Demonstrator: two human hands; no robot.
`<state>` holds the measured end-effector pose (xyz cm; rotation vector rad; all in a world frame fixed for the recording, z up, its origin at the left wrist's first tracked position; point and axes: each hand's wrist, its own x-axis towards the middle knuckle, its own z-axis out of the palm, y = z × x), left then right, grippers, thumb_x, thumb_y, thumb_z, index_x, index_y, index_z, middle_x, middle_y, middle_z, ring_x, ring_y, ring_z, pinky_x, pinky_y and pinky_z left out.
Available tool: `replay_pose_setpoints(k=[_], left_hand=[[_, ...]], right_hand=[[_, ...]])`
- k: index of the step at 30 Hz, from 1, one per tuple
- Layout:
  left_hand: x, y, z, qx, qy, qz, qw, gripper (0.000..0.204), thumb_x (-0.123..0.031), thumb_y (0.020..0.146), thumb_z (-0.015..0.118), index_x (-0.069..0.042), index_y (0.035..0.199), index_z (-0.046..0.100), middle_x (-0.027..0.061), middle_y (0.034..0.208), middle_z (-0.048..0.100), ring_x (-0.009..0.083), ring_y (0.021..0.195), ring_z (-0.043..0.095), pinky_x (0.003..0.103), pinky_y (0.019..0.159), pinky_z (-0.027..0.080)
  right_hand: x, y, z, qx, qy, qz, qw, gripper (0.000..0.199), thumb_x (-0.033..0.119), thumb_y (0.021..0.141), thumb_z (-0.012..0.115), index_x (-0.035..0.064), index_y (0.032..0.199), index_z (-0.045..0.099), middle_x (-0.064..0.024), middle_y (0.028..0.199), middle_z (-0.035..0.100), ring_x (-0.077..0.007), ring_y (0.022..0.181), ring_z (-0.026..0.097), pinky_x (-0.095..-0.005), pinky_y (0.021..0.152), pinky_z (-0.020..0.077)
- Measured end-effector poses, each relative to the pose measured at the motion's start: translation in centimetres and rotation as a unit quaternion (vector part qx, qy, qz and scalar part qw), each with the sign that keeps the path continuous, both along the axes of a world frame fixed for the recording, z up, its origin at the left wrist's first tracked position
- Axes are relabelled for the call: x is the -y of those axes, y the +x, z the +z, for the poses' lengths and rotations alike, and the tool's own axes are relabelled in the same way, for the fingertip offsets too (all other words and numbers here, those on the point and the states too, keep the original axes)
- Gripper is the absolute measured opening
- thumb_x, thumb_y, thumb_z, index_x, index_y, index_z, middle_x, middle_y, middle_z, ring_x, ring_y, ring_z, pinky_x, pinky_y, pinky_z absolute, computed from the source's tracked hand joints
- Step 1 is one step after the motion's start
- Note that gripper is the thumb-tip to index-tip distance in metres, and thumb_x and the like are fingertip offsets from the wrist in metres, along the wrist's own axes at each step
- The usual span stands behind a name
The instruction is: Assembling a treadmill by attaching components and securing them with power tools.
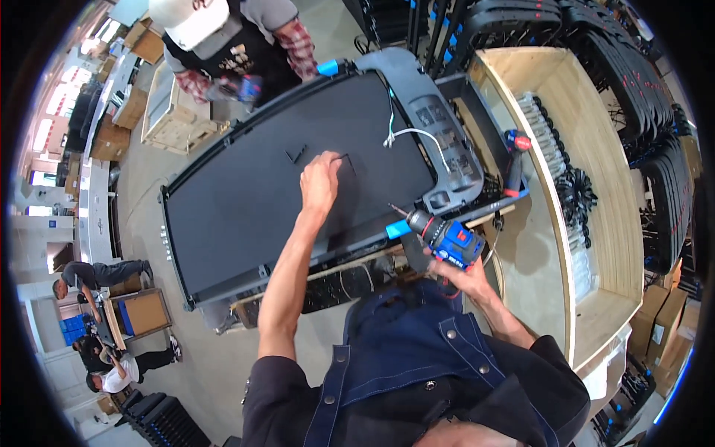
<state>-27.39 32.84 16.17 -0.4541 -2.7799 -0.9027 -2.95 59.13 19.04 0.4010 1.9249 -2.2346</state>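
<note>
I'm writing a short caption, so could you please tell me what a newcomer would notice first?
Probably the big black treadmill slanting across the middle, with the left hand over it. Next might be the blue drill in the right hand, by the treadmill's lower right. On the right, the pale wooden crate also stands out.

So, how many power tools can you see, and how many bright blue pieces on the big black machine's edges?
Power tools: 3 (blue drill in the right hand, co-worker's tool, red-and-black tool near the wooden crate)
Bright blue pieces on the machine: 2
Total: 5
</note>
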Motion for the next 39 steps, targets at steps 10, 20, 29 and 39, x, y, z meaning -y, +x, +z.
replay_pose_setpoints(k=[10, 20, 29, 39], left_hand=[[0.8, 13.3, 0.2, 0.238, -0.031, 0.098, 0.966, 0.021, -0.022, 0.084, 0.075, -0.002, 0.086, 0.070, 0.0176, 0.080, 0.074, 0.0356, 0.077, 0.072, 0.044, 0.072, 0.054], [-0.5, 14.3, -2.0, -0.050, -0.101, -0.003, 0.994, 0.016, -0.011, 0.084, 0.075, -0.006, 0.080, 0.060, 0.0100, 0.076, 0.062, 0.0317, 0.078, 0.059, 0.044, 0.067, 0.051], [0.5, 8.9, -3.4, -0.079, -0.114, -0.238, 0.961, 0.011, -0.012, 0.081, 0.067, -0.009, 0.090, 0.060, 0.0062, 0.091, 0.053, 0.0242, 0.091, 0.057, 0.037, 0.079, 0.051], [0.8, 8.8, -4.4, -0.039, -0.066, -0.189, 0.979, 0.015, -0.012, 0.083, 0.072, -0.006, 0.090, 0.060, 0.0088, 0.093, 0.055, 0.0287, 0.093, 0.058, 0.041, 0.084, 0.052]], right_hand=[[-1.4, 0.9, -1.3, 0.026, -0.036, 0.030, 0.999, 0.038, 0.000, 0.081, 0.074, 0.0039, 0.118, 0.065, -0.0028, 0.101, 0.074, -0.0043, 0.077, 0.064, -0.0225, 0.065, 0.0527], [-1.2, 0.5, -1.6, 0.038, -0.024, 0.032, 0.998, 0.036, 0.000, 0.078, 0.075, 0.0030, 0.113, 0.066, -0.0072, 0.101, 0.075, -0.0056, 0.073, 0.065, -0.0234, 0.058, 0.0530], [-3.4, -3.6, 0.8, -0.062, 0.239, 0.234, 0.940, 0.039, 0.013, 0.077, 0.076, -0.0035, 0.109, 0.062, -0.0130, 0.087, 0.070, -0.0255, 0.076, 0.066, -0.0383, 0.078, 0.0552], [-0.8, -12.6, 5.2, -0.013, 0.398, 0.410, 0.821, 0.023, 0.009, 0.070, 0.069, -0.0041, 0.088, 0.062, -0.0235, 0.075, 0.066, -0.0430, 0.076, 0.066, -0.0477, 0.072, 0.0513]])
